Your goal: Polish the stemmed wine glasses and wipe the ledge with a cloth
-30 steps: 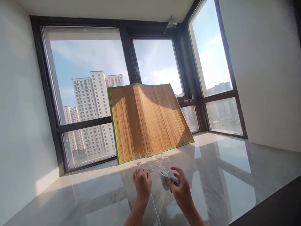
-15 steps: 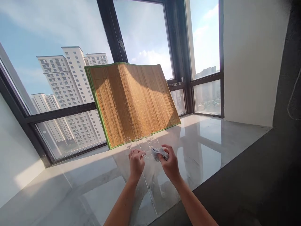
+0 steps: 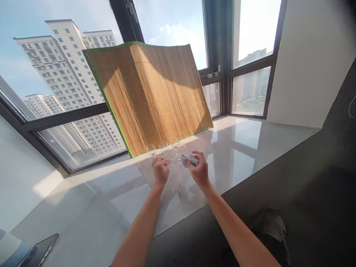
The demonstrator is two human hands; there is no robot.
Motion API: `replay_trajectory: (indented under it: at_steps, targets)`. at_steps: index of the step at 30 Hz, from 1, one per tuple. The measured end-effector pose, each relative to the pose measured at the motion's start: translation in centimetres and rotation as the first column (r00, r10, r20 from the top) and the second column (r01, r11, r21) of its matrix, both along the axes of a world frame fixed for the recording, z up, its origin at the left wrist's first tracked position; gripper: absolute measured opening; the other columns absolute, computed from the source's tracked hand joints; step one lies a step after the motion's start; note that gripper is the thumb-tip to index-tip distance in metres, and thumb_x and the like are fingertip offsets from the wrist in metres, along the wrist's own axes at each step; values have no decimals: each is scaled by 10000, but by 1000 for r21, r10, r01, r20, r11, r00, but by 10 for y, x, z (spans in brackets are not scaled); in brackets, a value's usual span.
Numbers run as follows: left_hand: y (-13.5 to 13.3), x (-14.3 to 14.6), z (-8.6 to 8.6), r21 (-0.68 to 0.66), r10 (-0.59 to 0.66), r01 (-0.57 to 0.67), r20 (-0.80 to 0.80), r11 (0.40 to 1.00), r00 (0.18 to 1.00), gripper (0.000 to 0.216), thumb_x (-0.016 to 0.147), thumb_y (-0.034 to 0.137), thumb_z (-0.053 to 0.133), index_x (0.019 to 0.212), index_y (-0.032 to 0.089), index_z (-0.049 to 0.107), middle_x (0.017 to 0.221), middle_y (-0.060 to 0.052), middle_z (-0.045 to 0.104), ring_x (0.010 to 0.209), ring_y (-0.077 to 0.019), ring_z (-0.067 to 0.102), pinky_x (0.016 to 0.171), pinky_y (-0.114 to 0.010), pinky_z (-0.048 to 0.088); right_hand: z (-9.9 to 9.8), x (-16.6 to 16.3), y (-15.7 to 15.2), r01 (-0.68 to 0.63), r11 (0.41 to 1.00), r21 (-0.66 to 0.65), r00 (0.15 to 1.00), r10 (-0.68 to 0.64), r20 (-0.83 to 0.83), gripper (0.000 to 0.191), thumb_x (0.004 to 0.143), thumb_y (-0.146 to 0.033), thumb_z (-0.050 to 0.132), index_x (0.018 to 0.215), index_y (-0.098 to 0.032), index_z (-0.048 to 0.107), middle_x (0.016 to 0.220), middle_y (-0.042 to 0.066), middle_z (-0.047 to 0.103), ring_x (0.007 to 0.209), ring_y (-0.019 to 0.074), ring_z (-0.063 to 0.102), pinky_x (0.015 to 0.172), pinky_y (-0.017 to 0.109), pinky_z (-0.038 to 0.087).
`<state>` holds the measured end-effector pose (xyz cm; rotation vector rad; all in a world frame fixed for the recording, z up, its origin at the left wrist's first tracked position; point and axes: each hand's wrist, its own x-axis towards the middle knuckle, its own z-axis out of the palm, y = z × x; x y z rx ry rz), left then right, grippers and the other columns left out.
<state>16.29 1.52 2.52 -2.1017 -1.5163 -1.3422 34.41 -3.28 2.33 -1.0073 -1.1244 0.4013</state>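
My left hand is closed, its fingers pinching what looks like the stem of a clear wine glass. The glass's outline is faint and partly hidden by the fingers. My right hand grips a crumpled light grey cloth, held against or very close to the right side of that glass. Just beyond my hands stand several clear stemmed glasses, among them a left one and a middle one. They stand near the foot of a bamboo mat.
The mat, edged in green, leans against the window frame. Below is a glossy pale tiled sill with a front edge on the right. A phone lies at the lower left. A shoe shows at the lower right.
The view has tilted down, bringing the phone and shoe into sight. Both hands keep their grips and stay close together; the cloth has shifted slightly around the glass.
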Motion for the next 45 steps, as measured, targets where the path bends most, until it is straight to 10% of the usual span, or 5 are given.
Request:
replay_trajectory:
  at_steps: [26,32,45]
  targets:
    - [-6,4,1,-2,9,-9,-101,1000,995,351,732,-30,483,684,229,714,755,-44,655,915,-240,537,834,-384,370,12,-1,-12,-218,974,65,962,203,181,276,821,-218,592,1091,-241,538,756,-36,615,556,118,526,540,207,418]
    - [-7,11,-1,52,-108,117,-157,992,982,342,726,-46,483,619,218,673,712,-33,639,915,-230,533,856,-388,362,7,7,-6,-152,988,29,911,129,392,289,826,-179,543,1105,-253,558,837,-1,673,724,172,642,692,250,469]
    - [-6,14,-1,29,-64,62,66,998,996,273,759,15,472,702,218,645,709,-26,651,845,-218,556,777,-338,400,-5,23,8,44,998,-50,992,-38,124,281,793,-264,586,1066,-203,559,791,27,666,670,189,630,633,276,479]
